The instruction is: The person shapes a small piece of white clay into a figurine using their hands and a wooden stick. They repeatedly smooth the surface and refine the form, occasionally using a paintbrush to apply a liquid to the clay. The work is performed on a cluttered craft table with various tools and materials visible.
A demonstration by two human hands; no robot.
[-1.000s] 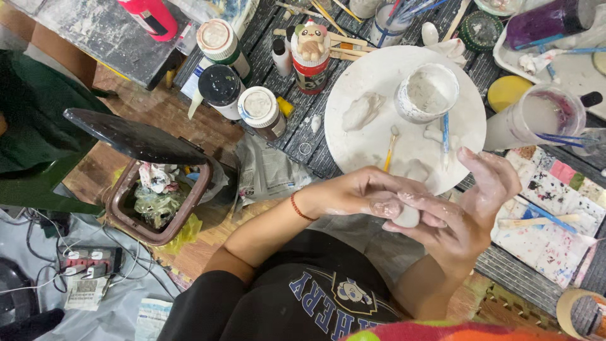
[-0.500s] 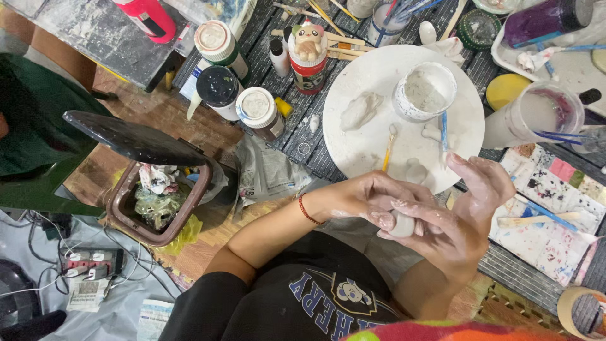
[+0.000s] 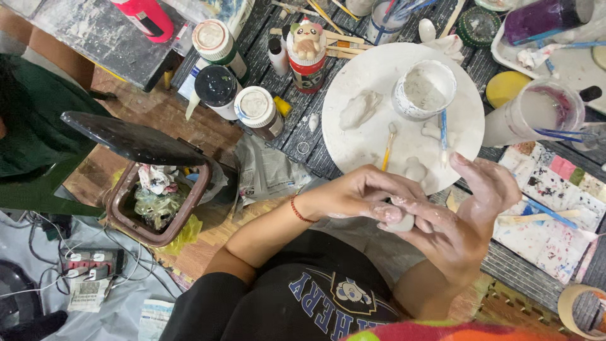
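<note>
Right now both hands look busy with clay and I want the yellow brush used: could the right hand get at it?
Probably yes: the yellow brush lies uncovered on the white disc, just beyond the right hand.

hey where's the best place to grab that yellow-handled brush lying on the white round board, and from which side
Judging by its pose, take the yellow-handled brush by the bare yellow handle, the lower half nearest the left hand. It lies flat on the white round board, pale tip pointing away toward the clay lump. Pinching from above, across the thin handle, should avoid the tip and the small clay piece beside it.
</note>
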